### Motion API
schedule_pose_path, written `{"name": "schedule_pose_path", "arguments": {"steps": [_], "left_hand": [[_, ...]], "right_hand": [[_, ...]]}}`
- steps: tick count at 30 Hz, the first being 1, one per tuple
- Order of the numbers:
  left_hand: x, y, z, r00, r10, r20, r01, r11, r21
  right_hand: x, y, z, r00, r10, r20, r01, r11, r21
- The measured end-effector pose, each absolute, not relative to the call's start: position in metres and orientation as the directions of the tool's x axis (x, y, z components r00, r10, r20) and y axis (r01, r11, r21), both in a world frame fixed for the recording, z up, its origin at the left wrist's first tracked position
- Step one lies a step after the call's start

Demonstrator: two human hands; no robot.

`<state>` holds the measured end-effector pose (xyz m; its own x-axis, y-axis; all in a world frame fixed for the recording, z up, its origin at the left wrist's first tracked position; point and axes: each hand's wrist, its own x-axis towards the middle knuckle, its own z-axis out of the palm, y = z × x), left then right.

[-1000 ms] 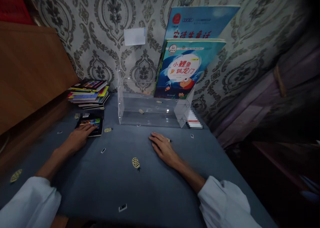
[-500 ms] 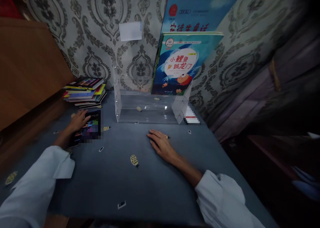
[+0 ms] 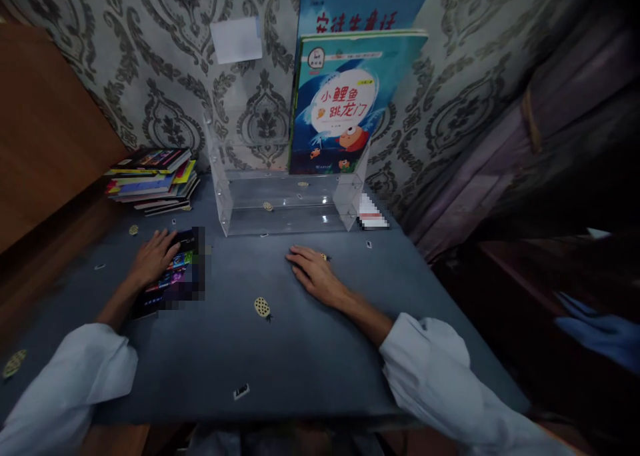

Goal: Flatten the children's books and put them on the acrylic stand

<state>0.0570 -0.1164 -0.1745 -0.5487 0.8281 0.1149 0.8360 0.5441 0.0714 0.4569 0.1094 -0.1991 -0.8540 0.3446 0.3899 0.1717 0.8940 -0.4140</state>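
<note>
My left hand [image 3: 156,256] lies on a dark book [image 3: 169,277] with a colourful cover, at the left of the table. Its fingers are stretched out over the far part of the cover. Part of the book is blurred out by pixel blocks. Flat on the tablecloth rests my right hand [image 3: 317,276], fingers extended and holding nothing. Just beyond it stands a clear acrylic book rack [image 3: 225,203]. In its back tiers lean a blue picture book with a red fish [image 3: 340,113] and, behind that, a taller blue book [image 3: 360,3].
A stack of several books [image 3: 155,179] sits at the back left, beside a wooden panel [image 3: 50,123]. A white item, partly pixelated [image 3: 373,217], lies right of the rack. Patterned wallpaper backs the table [image 3: 300,369]; a curtain [image 3: 480,143] hangs to the right.
The dark book and my left hand have come closer to me across the table. My right hand stays in its place. The head view has shifted slightly.
</note>
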Motion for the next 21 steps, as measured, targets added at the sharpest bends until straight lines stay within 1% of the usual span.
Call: {"name": "schedule_pose_path", "arguments": {"steps": [9, 12, 16, 18, 21], "left_hand": [[0.130, -0.115, -0.182, -0.458, 0.874, 0.160, 0.889, 0.449, 0.092], [0.157, -0.106, -0.184, -0.430, 0.886, 0.173, 0.900, 0.405, 0.161], [0.184, -0.089, -0.190, -0.393, 0.887, 0.244, 0.901, 0.318, 0.297], [0.192, -0.080, -0.194, -0.387, 0.882, 0.269, 0.897, 0.293, 0.330], [0.201, -0.069, -0.200, -0.382, 0.882, 0.278, 0.895, 0.278, 0.348]], "right_hand": [[0.457, 0.106, -0.194, -0.857, 0.365, 0.363, 0.196, 0.883, -0.426], [0.459, 0.105, -0.193, -0.857, 0.379, 0.351, 0.219, 0.882, -0.419], [0.464, 0.106, -0.189, -0.864, 0.391, 0.317, 0.262, 0.887, -0.380], [0.471, 0.110, -0.188, -0.859, 0.414, 0.300, 0.304, 0.886, -0.351], [0.490, 0.123, -0.188, -0.824, 0.493, 0.281, 0.410, 0.859, -0.305]]}}
